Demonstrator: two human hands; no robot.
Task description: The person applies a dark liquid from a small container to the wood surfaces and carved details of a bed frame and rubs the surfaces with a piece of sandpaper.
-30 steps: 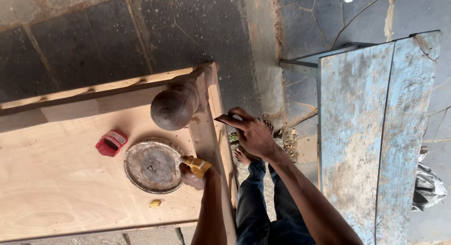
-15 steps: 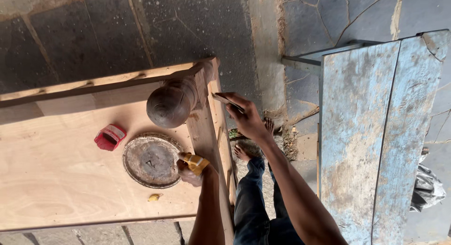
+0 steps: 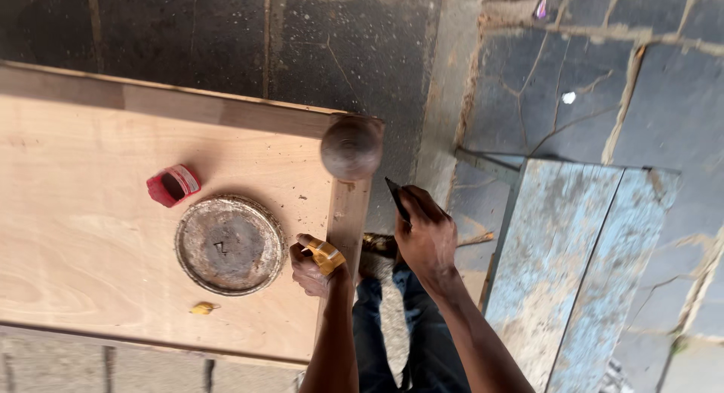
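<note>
My right hand (image 3: 427, 238) grips a dark flat blade (image 3: 397, 199), held just off the right edge of a plywood board (image 3: 90, 234). My left hand (image 3: 313, 266) rests on the board's right edge and pinches a small yellow piece (image 3: 326, 256). A round, dirty metal lid (image 3: 229, 244) lies on the board just left of my left hand. A dark round ball-like object (image 3: 351, 147) sits at the board's upper right corner.
A small red container (image 3: 173, 185) lies on the board above the lid, and a yellow scrap (image 3: 203, 308) lies below it. A weathered blue plank panel (image 3: 573, 272) stands to the right. My legs in dark trousers (image 3: 392, 333) are below, over a rough dark floor.
The view has swung, so the board now fills the left. My right hand with the blade has come down from beside the round object to below it. My left hand stays on the edge.
</note>
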